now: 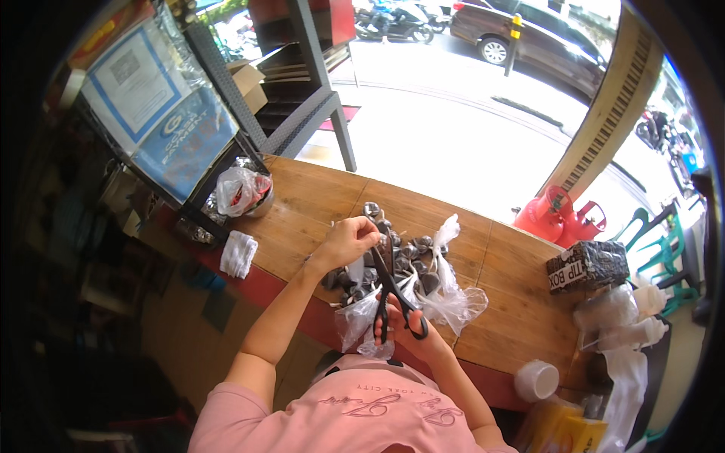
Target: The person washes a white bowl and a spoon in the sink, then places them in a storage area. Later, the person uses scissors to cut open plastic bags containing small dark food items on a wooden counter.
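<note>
My right hand (401, 325) has its fingers in the handles of black scissors (391, 286), whose blades point away from me and stand a little apart. Beside the blade tips, my left hand (352, 239) has its thumb and forefinger pinched together; whatever is between them is too small to make out. Below both hands, on the wooden counter (317, 198), lies a pile of small knotted plastic bags with dark contents (416, 252). A knotted clear plastic bag (447, 283) rests on the pile's right side. Another clear plastic bag (359, 323) lies at the counter's near edge.
Left on the counter are a tub with a plastic bag (243, 192) and a folded white cloth (238, 255). A taped tip box (586, 266), squeeze bottles (634, 334) and stacked white containers (536, 380) stand right. Red gas cylinders (558, 215) are beyond the far edge.
</note>
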Available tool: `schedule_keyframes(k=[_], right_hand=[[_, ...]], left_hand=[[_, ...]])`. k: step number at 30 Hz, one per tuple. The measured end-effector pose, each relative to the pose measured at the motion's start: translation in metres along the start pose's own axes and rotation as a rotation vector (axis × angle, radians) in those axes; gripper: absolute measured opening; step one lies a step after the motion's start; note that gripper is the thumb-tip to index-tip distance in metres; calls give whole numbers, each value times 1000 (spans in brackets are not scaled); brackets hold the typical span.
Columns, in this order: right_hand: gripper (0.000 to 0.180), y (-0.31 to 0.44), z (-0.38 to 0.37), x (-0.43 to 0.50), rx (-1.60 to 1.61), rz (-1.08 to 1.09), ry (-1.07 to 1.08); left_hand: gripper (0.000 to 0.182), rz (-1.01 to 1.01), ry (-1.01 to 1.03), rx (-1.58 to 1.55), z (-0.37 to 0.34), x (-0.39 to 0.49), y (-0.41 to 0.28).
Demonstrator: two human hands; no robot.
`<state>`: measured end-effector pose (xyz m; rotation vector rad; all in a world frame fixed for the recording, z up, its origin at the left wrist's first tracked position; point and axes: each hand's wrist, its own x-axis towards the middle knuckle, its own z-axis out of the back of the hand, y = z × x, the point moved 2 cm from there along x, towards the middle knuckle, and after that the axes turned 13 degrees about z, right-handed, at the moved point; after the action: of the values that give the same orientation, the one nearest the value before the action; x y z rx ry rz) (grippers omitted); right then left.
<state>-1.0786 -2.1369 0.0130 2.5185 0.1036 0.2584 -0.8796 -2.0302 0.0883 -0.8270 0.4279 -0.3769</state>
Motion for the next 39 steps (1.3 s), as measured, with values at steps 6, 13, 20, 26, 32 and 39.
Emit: schedule_keyframes(k=[6,13,20,26,32,39], right_hand=[[78,-36,5,42,83,-75,-36],[60,-55,5,44,-24,-118,-201],[35,-58,7,46,-255,-83,-292],[46,-22,5,42,-259,76,-374],[75,44,9,7,-430,410,-456],[63,79,25,-36,-466,571,-574]], left_hand=[[12,62,-2,-111,15,-13,55],[7,126,65,-306,3,-13,97],[8,128,164,-335,1,-12,99],[18,310,116,-415,-15,-2,84],[35,4,-85,131,-85,22,37],[58,139,-23,653,-133,18,11]])
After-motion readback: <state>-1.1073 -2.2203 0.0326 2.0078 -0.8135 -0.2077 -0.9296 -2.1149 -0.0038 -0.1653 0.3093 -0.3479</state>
